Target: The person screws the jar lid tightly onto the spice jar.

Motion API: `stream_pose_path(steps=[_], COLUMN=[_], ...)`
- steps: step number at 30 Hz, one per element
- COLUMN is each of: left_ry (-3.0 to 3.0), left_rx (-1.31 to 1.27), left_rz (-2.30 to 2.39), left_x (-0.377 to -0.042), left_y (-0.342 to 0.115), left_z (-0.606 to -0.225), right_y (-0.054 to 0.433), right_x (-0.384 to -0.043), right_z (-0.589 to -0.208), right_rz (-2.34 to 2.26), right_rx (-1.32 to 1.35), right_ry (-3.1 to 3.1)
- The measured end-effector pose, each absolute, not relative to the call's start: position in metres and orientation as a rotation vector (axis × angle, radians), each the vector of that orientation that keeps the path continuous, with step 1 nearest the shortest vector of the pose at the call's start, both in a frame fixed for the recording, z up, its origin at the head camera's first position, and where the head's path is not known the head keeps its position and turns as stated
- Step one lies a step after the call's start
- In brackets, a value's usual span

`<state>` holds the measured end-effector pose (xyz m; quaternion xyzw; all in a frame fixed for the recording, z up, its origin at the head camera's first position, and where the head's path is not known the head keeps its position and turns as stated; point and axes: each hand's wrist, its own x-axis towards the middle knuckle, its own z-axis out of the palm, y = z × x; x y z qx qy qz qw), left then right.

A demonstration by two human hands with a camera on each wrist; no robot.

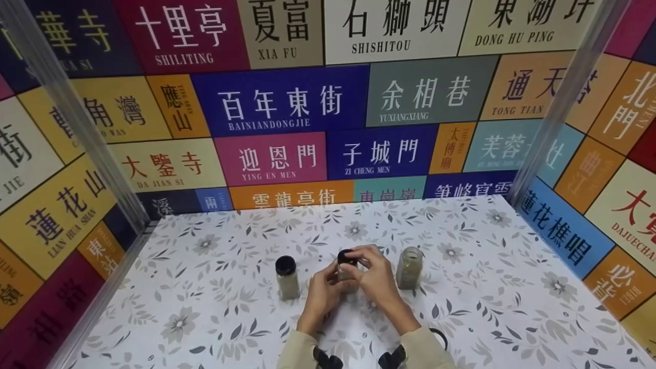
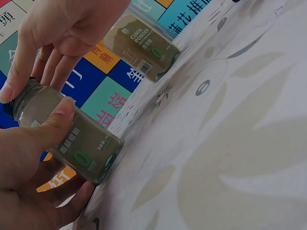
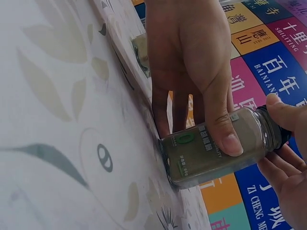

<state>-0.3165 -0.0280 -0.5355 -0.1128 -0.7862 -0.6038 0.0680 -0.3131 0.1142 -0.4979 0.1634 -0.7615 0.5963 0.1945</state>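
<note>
In the middle of the table stands a square glass spice jar [image 2: 79, 136] of brownish powder, with a green mark on its label. My left hand [image 1: 323, 292] holds it round the body, thumb across the front. At its mouth my right hand [image 1: 373, 274] grips the black lid [image 1: 347, 256] between thumb and fingers. To the left is a second powder jar [image 1: 288, 284], its black lid on. On the right an uncapped jar [image 1: 410, 269] stands with its glass mouth showing; the left wrist view reads "Cumin Powder" on its label.
The table [image 1: 230, 318] has a white cover with grey leaves and flowers. Panels [image 1: 282, 97] of coloured place-name signs wall in its back and sides, with clear corner posts [image 1: 551, 102]. A black curved loop [image 1: 439, 338] shows beside my right sleeve.
</note>
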Motion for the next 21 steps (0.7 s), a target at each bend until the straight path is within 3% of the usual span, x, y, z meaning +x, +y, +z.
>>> stream_pose_path(steps=[21], left_ry=[-2.388], left_rx=[-0.325], left_rz=[-1.816], left_x=[-0.3164], left_y=[-0.0293], left_z=[-0.536], right_y=[0.115], right_x=[-0.3136], right_z=[-0.499], right_rz=[1.668], right_rx=[0.437], right_ry=[-2.125])
